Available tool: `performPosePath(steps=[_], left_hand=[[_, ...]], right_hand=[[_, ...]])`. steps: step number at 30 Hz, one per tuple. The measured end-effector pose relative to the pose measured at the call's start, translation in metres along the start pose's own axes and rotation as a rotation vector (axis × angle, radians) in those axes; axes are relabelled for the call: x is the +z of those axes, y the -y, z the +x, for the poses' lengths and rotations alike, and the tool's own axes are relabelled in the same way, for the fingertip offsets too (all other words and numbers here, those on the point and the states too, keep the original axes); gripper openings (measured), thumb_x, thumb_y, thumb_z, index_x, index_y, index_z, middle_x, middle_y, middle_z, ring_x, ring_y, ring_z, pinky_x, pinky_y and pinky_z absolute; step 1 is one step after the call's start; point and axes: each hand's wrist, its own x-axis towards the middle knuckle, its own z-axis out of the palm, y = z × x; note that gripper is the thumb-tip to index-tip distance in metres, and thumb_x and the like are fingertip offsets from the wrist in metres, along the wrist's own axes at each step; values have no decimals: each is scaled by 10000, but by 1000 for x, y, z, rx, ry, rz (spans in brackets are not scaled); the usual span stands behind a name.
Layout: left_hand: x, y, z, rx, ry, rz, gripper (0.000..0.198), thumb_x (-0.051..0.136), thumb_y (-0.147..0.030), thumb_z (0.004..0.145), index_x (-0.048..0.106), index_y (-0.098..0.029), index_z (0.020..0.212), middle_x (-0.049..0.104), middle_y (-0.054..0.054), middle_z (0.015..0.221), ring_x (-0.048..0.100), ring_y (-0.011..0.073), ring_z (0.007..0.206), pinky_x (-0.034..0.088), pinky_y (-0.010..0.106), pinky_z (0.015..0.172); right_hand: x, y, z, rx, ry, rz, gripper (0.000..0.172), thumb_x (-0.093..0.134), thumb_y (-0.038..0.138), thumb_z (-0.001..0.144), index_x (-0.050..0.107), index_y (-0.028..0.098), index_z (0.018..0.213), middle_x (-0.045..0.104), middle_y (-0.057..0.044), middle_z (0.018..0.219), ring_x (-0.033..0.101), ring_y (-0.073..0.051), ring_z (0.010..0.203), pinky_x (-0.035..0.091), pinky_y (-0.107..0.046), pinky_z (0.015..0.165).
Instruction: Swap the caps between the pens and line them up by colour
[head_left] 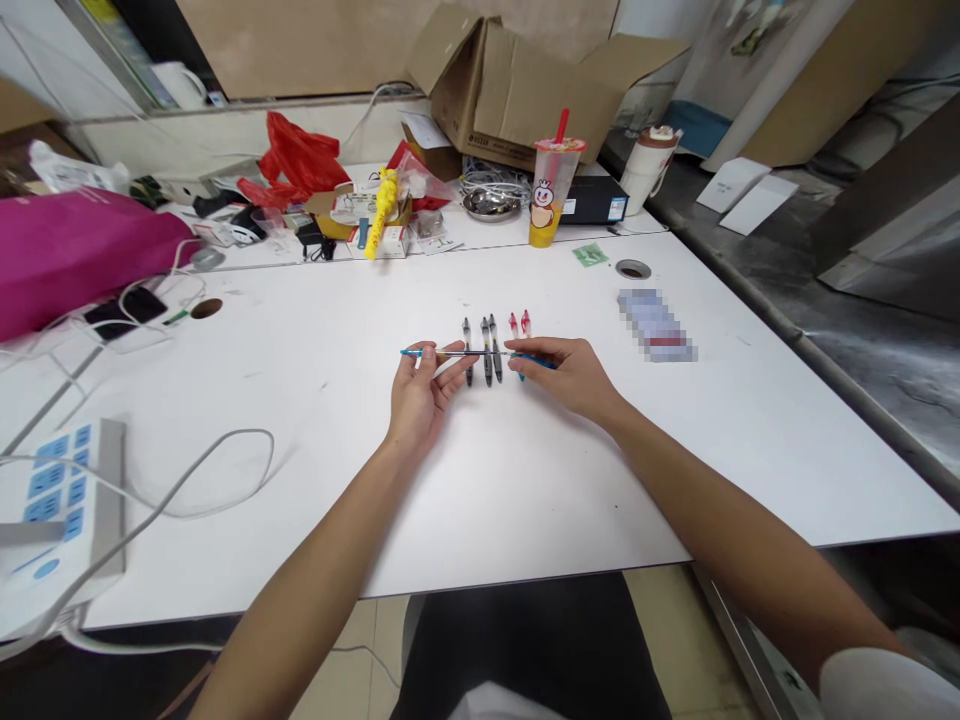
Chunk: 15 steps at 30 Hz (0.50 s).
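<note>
A thin blue pen refill stretches sideways between my two hands above the white table. My left hand pinches its left end with thumb and fingers. My right hand is closed around a blue pen barrel at the refill's right end. Under and behind the refill lie three black pens side by side, with two red pens just to their right.
A drink cup with a red straw and an open cardboard box stand at the back. Clutter, a red bag and a magenta bag fill the back left. A power strip and cable lie front left. A blurred card lies right.
</note>
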Motion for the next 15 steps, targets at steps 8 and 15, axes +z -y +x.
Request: performPosePath(steps=[8,15], left_hand=[[2,2,-2,-2,28,25,163,646,-323,985,511,-232,1000,755,90,1141,785,199,939,600,233,704],[2,1,-1,20,29,25,137,623,-303,998,507,-232,1009,760,85,1111,789,193,906,597,229,703]], right_hand=[[4,0,-2,-52,-4,-50,255,751,456,832,824,250,965,779,-65,979,666,-212,860,518,-375,801],[1,2,-2,-122,50,-51,260,712,420,873,817,239,1027,744,-58,942,605,-172,771,468,-339,713]])
